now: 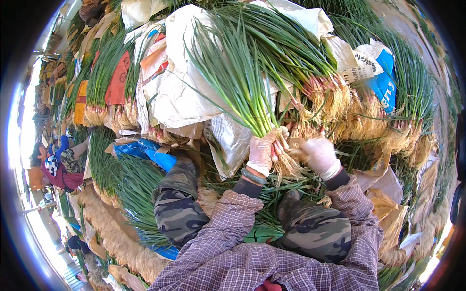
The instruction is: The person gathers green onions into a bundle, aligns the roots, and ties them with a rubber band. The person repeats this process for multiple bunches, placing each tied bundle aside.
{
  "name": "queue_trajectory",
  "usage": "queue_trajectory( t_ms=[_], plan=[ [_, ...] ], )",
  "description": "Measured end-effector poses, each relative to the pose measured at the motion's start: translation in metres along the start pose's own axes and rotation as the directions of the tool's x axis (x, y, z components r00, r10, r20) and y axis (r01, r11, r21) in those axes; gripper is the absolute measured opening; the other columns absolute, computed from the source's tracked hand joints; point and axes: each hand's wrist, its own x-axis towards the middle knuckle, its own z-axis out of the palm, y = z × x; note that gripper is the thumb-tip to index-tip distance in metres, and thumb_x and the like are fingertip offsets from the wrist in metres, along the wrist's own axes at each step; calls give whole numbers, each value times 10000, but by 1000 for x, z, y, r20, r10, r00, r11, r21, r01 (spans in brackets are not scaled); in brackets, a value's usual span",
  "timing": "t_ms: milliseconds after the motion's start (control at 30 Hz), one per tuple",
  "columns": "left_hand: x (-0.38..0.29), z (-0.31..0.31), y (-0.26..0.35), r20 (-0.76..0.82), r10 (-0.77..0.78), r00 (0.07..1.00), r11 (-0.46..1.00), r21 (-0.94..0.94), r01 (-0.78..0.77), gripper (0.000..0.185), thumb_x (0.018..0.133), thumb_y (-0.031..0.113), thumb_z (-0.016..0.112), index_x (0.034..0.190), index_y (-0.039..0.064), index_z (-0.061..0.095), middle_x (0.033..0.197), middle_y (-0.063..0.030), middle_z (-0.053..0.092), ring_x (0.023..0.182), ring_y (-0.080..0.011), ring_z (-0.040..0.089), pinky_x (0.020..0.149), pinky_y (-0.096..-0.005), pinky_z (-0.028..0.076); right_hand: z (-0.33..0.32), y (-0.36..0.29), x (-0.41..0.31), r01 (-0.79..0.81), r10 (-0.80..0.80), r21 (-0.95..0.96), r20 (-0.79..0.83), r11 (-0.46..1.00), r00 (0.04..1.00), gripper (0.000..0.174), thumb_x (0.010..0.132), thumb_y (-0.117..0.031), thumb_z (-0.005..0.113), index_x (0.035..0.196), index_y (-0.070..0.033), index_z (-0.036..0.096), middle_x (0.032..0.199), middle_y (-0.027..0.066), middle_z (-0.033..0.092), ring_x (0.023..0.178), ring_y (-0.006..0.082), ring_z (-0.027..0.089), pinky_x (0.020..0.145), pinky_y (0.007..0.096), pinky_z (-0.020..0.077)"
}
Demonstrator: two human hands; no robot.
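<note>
My left hand [261, 148], in a thin pale glove with a grey bangle at the wrist, grips a bunch of green onions [255, 112] near the base. The long leaves fan up and away from me, while pinkish white bulbs and stringy roots [285, 163] hang out below my fingers. Just right of those roots is my right hand [321, 157], also gloved and blurred by motion. Its fingers curl towards the roots, but the blur hides whether they hold anything. A larger heap of green onions [320, 80] lies beyond, roots facing me.
White woven sacks [193, 80] lie among the onion heaps. At left, more onions [140, 192] rest near a blue sheet [153, 154]. My camouflage-clad knees [180, 214] flank loose leaves. Brown paper [386, 211] lies at right. Another person [63, 167] sits far left.
</note>
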Motion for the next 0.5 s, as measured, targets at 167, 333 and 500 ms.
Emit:
queue_trajectory(
  t_ms=[167,333,500],
  plan=[
    [-7,-17,8,221,-101,970,921,-349,175,234,879,176,642,1006,-12,591,888,-89,610,658,-59,527,483,-90,390,7,31,-29,-302,295,196,65,933,953,187,865,-269,622,970,-126,681,838,110,669,781,283,660,679,372,529],
    [-24,-9,-8,158,-105,982,962,-234,141,199,886,173,627,926,-21,611,788,-140,656,591,-146,613,461,-180,458,-28,-21,30,-121,217,643,-72,756,974,288,880,-269,619,1110,-97,643,1035,131,662,862,289,659,734,344,517],
    [-30,-5,-5,42,-45,998,994,-95,49,165,903,144,592,912,-19,610,762,-133,647,529,-123,576,415,-180,424,0,-18,41,-232,113,673,217,702,970,177,879,-226,606,949,-70,651,851,132,654,776,264,652,686,345,501]
  ],
)
